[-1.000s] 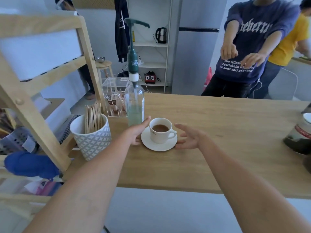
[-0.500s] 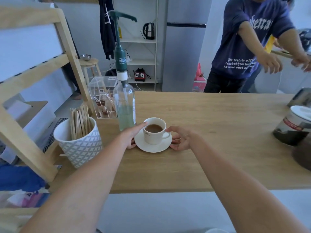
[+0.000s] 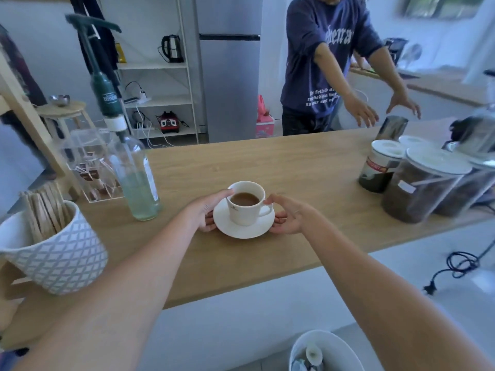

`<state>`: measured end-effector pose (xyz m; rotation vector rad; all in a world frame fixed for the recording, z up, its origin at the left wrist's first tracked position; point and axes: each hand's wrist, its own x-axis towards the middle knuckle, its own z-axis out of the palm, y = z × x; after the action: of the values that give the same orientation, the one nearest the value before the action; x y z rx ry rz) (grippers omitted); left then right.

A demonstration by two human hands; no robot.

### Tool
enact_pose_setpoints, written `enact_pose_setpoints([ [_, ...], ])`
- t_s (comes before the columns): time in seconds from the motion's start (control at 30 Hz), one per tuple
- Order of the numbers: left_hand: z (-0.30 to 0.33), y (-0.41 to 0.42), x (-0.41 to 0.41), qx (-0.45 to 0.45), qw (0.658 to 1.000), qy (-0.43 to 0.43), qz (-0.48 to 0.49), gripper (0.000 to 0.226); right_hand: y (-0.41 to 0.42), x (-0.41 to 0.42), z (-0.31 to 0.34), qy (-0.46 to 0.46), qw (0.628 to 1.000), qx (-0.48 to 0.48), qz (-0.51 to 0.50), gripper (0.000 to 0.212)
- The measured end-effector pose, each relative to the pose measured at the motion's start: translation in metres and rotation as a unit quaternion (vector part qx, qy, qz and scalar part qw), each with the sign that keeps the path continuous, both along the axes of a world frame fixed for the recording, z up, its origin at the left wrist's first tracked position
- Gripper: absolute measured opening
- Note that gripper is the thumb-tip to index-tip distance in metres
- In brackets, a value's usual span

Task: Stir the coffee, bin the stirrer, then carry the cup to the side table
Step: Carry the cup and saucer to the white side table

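Long wooden counter [image 3: 281,167] spans the view. Behind it stand a silver refrigerator [image 3: 230,84] and a white shelf unit [image 3: 160,81] holding a black kettle [image 3: 172,48]. A person in a navy printed T-shirt [image 3: 321,62] stands at the far side, both arms reaching over the counter's right end. There, 3 lidded jars [image 3: 417,188] of dark contents sit clustered. At left, a patterned white pot [image 3: 57,253] holds wooden stirrers [image 3: 44,207], near a clear syrup bottle with green pump [image 3: 134,167]. White bin [image 3: 326,352] shows at bottom edge, below the counter. Mid-counter, near the front edge: white saucer [image 3: 242,227] bearing a cup of milky coffee [image 3: 246,202], handle to the right. Left hand [image 3: 205,210] pinches the saucer's left rim, thumb against the cup. Right hand [image 3: 288,216] grips the right rim, thumb by the handle.
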<state>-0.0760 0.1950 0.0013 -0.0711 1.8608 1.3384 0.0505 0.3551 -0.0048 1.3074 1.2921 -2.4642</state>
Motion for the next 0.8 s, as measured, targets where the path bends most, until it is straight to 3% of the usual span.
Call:
enact_pose_setpoints([
  [0.4, 0.018, 0.136, 0.166, 0.008, 0.986, 0.006, -0.165, 0.046, 0.081, 0.21, 0.025, 0.007, 0.988, 0.035, -0.149, 0.036],
  [0.5, 0.022, 0.169, 0.232, 0.012, 0.977, -0.005, -0.212, 0.049, 0.102, 0.281, 0.023, 0.002, 0.979, 0.024, -0.204, 0.05],
  [0.8, 0.013, 0.247, 0.413, 0.037, 0.941, -0.052, -0.333, 0.058, 0.126, 0.491, 0.029, -0.02, 0.942, 0.03, -0.335, 0.031],
])
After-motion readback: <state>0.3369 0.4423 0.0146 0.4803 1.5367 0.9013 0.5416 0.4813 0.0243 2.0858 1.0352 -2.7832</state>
